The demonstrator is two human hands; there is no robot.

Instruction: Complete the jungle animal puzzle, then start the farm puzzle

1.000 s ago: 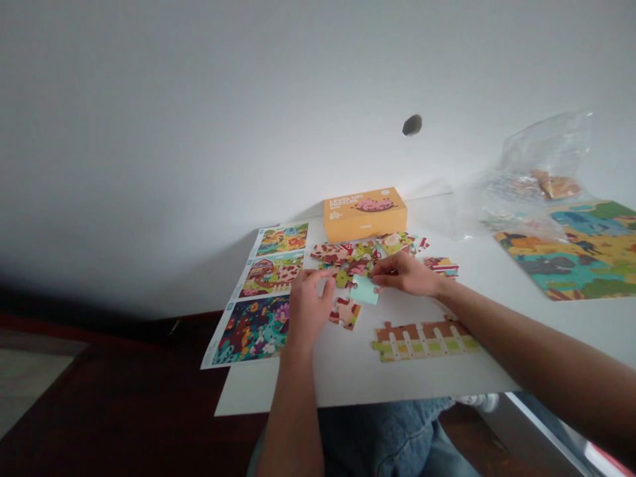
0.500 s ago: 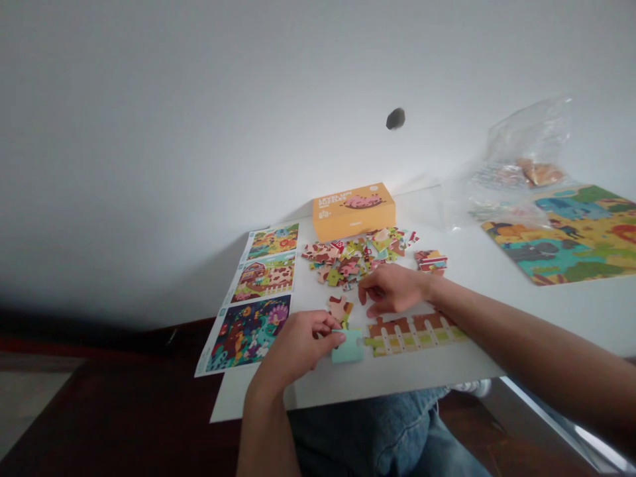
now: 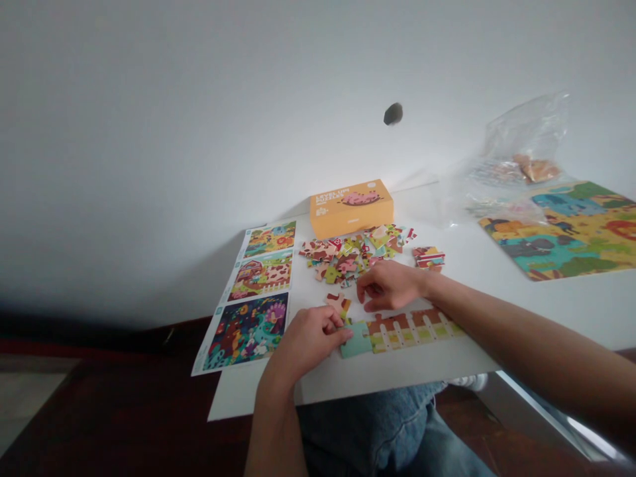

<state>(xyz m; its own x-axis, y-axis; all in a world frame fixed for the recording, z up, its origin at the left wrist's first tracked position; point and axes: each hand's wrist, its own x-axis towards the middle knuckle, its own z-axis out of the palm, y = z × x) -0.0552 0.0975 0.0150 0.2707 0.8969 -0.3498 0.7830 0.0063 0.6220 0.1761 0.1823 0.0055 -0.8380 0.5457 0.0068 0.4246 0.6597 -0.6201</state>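
My left hand (image 3: 317, 336) pinches the left edge of a plain light-green puzzle piece (image 3: 356, 340) between thumb and fingers. That piece lies against the left end of a joined puzzle strip (image 3: 415, 331) showing a white fence on brown and green. Just above the strip, my right hand (image 3: 390, 286) hovers with fingers curled; whether anything is between them is hidden. A loose cow-patterned puzzle piece (image 3: 338, 304) lies between the hands. Behind them spreads a heap of mixed puzzle pieces (image 3: 348, 257).
An orange puzzle box (image 3: 352, 209) stands against the wall. On the left lies a sheet with three pictures (image 3: 258, 291). A small stack of pieces (image 3: 429, 257), clear plastic bags (image 3: 521, 159) and an assembled animal puzzle (image 3: 571, 232) are to the right.
My left hand has moved right, bringing the light-green piece from a small gap up against the end of the fence strip. My right hand has stayed nearly in place.
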